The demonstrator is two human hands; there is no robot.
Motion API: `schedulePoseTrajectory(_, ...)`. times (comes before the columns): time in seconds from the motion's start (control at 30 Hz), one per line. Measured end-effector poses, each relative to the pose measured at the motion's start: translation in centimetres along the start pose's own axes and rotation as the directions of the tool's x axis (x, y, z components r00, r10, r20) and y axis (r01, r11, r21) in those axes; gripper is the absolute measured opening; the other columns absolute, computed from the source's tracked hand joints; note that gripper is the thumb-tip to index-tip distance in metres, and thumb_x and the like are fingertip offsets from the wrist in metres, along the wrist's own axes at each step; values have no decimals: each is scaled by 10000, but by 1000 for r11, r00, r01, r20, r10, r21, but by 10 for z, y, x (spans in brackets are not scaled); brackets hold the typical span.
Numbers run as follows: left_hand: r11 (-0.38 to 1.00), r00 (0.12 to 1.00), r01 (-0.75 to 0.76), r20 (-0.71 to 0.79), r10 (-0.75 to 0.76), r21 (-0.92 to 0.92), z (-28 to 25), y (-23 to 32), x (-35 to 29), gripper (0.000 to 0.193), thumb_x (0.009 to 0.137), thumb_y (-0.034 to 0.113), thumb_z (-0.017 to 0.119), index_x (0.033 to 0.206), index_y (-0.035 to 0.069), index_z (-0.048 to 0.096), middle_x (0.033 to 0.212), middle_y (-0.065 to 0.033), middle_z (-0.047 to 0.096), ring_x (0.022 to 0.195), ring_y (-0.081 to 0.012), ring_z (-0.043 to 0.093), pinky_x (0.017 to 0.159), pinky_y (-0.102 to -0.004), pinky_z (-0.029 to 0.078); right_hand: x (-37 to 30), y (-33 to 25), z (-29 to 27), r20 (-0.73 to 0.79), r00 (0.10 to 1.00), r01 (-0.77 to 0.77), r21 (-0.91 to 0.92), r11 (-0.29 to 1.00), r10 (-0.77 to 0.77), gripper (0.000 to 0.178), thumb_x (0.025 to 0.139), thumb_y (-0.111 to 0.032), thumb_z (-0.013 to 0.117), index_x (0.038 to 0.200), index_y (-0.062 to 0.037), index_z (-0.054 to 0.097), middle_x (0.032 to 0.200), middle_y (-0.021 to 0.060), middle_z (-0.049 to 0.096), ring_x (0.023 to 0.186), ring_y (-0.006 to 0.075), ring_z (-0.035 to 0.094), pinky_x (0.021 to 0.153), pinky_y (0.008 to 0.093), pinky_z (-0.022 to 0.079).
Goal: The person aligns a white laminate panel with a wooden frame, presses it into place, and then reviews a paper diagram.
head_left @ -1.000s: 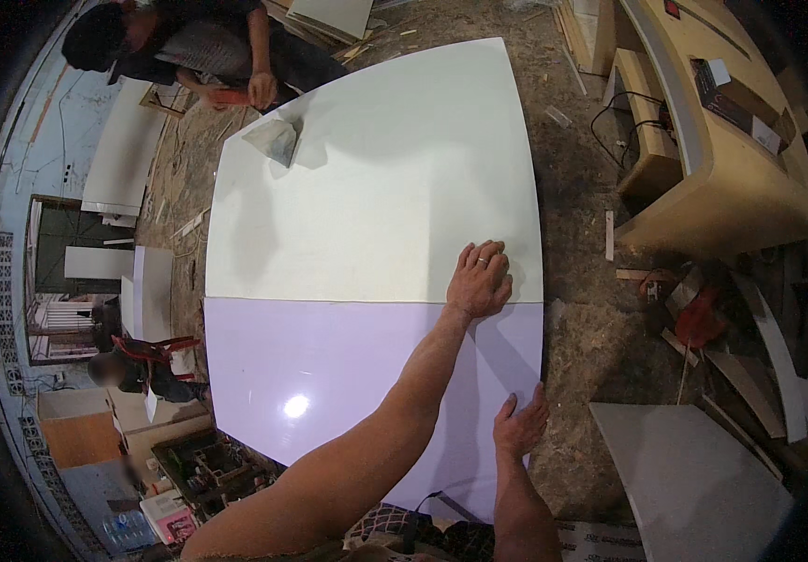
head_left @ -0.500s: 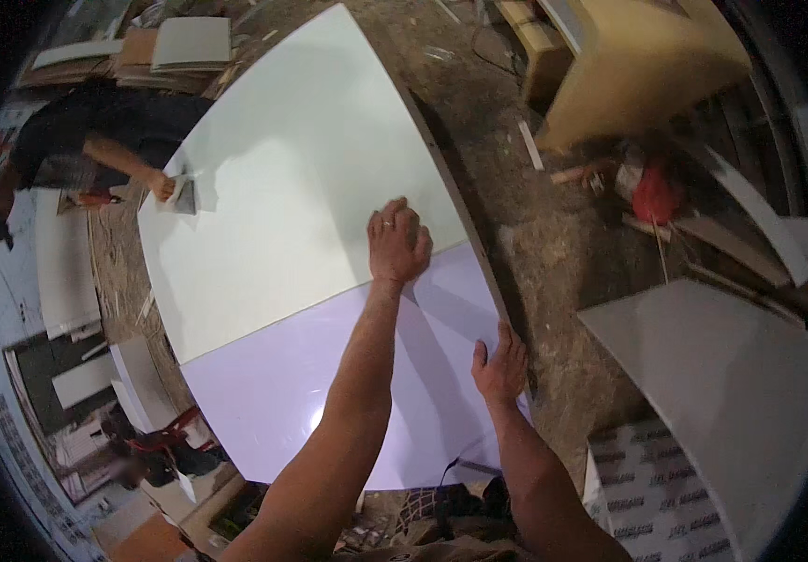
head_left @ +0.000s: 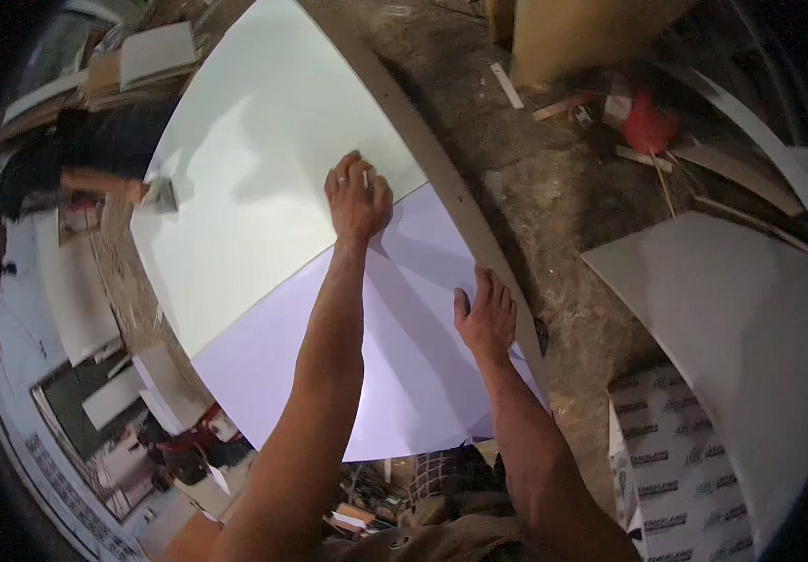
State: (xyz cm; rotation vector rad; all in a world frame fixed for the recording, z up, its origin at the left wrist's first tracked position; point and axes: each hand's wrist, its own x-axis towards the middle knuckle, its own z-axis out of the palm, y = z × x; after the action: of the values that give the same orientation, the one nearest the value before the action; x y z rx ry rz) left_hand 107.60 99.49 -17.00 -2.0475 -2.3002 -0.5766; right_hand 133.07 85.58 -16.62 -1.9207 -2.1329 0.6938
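Two-tone panel (head_left: 273, 272) stretching from eleven o'clock to six, left hand (head_left: 359, 199) resting at eleven o'clock on the white part (head_left: 301, 122), bent fingers lying slightly apart, right hand (head_left: 486, 314) resting at four o'clock on the lilac part (head_left: 413, 318), thumb standing apart.

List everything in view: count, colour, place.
White surface: one, white, upper centre.
Lilac surface: one, lilac, adjoining, below.
Grey panel: one, grey, right.
Package: one, white, dark print, lower right.
Red item: one, red, upper right.
Tan piece: one, tan, top right.
White strip: one, white, floor, upper right.
Boards: several, white and brown, upper left.
Clutter: uncounted, mixed, lower left.
Wall: one, pale blue, left.
Floor: one, brown, right.
Co-worker: one, dark clothes, left.
Forearms: two, bare, below centre.
Left hand: one, bare, on white surface.
Right hand: one, bare, lilac surface's right edge.
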Motion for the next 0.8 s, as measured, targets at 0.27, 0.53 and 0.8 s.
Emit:
schedulePoseTrajectory(0.27, 1000, 1000, 2, 0, -2, -5, -5, -23, 0, 305, 851, 201, 587, 1099, 25, 577, 1253, -194, 567, 1205, -373, 496, 1060, -497, 344, 0, -17, 3, 76, 996, -45, 26, 999, 43, 569, 946, -419, 544, 1410, -113, 419, 1335, 166, 528, 1193, 369, 515, 965, 506, 432)
schedulePoseTrajectory(0.53, 905, 914, 358, -113, -390, -232, -19, 43, -49, 434, 935, 332, 543, 1253, 37, 528, 1372, -205, 449, 1311, -360, 392, 1137, -527, 236, -4, -9, 14, -82, 997, 4, 21, 1000, -3, 536, 968, -394, 503, 1424, -134, 396, 1327, 160, 538, 1185, 387, 538, 967, 486, 457)
schedulePoseTrajectory(0.8, 661, 477, 698, -510, -716, -277, -121, 82, -433, 317, 800, 123, 683, 1107, 85, 617, 1204, -147, 601, 1173, -343, 529, 1016, -481, 375, -1, 22, 51, -191, 963, 158, -161, 974, -188, 597, 973, -469, 474, 1437, -115, 347, 1328, 185, 524, 1115, 405, 587, 890, 549, 479)
